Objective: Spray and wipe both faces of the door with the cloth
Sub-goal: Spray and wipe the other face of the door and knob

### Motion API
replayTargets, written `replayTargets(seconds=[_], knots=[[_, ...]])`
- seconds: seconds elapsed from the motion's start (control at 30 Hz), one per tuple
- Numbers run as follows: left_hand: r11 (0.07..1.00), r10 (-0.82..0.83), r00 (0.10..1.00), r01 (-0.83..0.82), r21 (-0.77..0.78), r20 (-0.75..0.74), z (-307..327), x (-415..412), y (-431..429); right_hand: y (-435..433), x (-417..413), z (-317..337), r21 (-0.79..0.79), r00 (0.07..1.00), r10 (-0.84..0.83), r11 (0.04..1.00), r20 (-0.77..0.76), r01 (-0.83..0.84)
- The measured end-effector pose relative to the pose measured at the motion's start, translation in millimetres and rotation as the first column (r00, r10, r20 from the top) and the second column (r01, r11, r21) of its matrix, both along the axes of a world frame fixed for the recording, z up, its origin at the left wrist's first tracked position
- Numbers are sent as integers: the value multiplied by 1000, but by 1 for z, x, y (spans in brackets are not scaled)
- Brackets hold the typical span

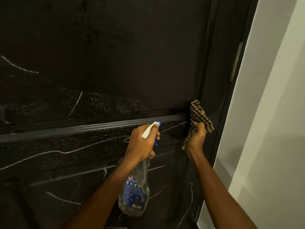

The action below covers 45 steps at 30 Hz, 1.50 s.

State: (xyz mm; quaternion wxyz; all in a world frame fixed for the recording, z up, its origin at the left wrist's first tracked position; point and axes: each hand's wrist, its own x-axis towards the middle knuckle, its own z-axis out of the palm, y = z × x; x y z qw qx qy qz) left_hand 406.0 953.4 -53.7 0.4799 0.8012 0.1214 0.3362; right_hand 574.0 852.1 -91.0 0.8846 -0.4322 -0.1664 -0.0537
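Observation:
A dark, near-black door (115, 55) fills most of the view, with a ridged horizontal moulding across its middle. Fine spray droplets and white streaks speckle its lower half. My left hand (142, 142) grips the neck of a clear spray bottle (134, 194) with a blue label; its white and blue nozzle points at the door just below the moulding. My right hand (197, 138) holds a brown checked cloth (198, 116), bunched and pressed against the door at the right end of the moulding.
The door's right edge and dark frame (229, 80) run down beside the cloth, with a metal hinge plate (236, 61) higher up. A pale wall (272, 129) stands right of the frame.

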Motion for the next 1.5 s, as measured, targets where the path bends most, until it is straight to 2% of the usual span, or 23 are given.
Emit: replayTargets(seconds=[0.07, 0.17, 0.23, 0.3, 0.37, 0.43, 0.47, 0.53, 0.6, 0.63, 0.7, 0.73, 0.8, 0.87, 0.9, 0.97, 1.03, 1.07, 1.1, 1.17, 1.2, 1.33, 1.5], knots=[[1000, 19, 999, -19, -4, 33, 2, -11, 5, 13, -8, -1, -26, 1000, 19, 999, -11, -19], [999, 32, 995, -31, -13, 95, 7, -28, 9, 40, -23, 0, -211, 998, -61, 976, -10, 57], [999, 40, 990, -35, -41, 132, 11, -39, 12, 60, -38, 2, -303, 960, -208, 917, 188, 258], [997, 49, 988, -39, -68, 149, 14, -49, 18, 72, -56, -6, -319, 843, -249, 844, 477, 431], [996, 58, 987, -48, -69, 152, 16, -55, 24, 76, -65, -31, -331, 671, -126, 794, 731, 510], [996, 70, 987, -62, -62, 143, 16, -59, 29, 66, -53, -53, -352, 512, 21, 750, 859, 560], [996, 74, 988, -65, -64, 139, 16, -61, 30, 59, -43, -53, -331, 470, 37, 757, 882, 563], [995, 79, 988, -70, -71, 136, 14, -66, 34, 48, -28, -43, -256, 499, -70, 791, 864, 555], [994, 91, 987, -83, -69, 131, 12, -71, 39, 41, -7, -42, -178, 601, -269, 796, 753, 579], [993, 100, 987, -92, -69, 126, 12, -74, 40, 38, 1, -40, -164, 685, -353, 807, 637, 568], [992, 112, 987, -105, -67, 117, 10, -78, 43, 38, 16, -36, -177, 883, -392, 879, 258, 442], [992, 113, 987, -107, -63, 115, 9, -80, 43, 42, 25, -36, -166, 929, -359, 914, 92, 370], [993, 113, 987, -107, -55, 119, 9, -81, 43, 60, 17, -33, -81, 941, -337, 938, -3, 336], [993, 103, 986, -95, -71, 131, 8, -79, 42, 76, -26, -31, -71, 940, -321, 941, 117, 330], [993, 97, 986, -87, -79, 134, 9, -78, 41, 78, -48, -33, -108, 911, -299, 934, 286, 341], [994, 88, 987, -78, -76, 133, 10, -75, 40, 73, -69, -36, -205, 756, -196, 893, 624, 401], [994, 83, 988, -74, -77, 132, 11, -72, 40, 64, -55, -39, -223, 617, -143, 850, 774, 476], [995, 79, 988, -69, -76, 134, 12, -71, 39, 60, -42, -40, -223, 613, -158, 838, 774, 498], [996, 73, 988, -64, -69, 137, 12, -70, 39, 56, -36, -37, -236, 668, -192, 837, 719, 494], [997, 60, 989, -52, -60, 138, 11, -67, 36, 48, -27, -28, -263, 826, -284, 854, 486, 449], [997, 54, 989, -46, -63, 137, 11, -65, 34, 44, -22, -19, -272, 862, -322, 854, 390, 443], [997, 10, 993, 0, -81, 120, 15, -56, 26, 31, 1, 22, -299, 844, -354, 821, 403, 487], [994, 3, 991, 11, -108, 135, 19, -47, 18, 42, 0, 64, -200, 870, -312, 891, 381, 407]])
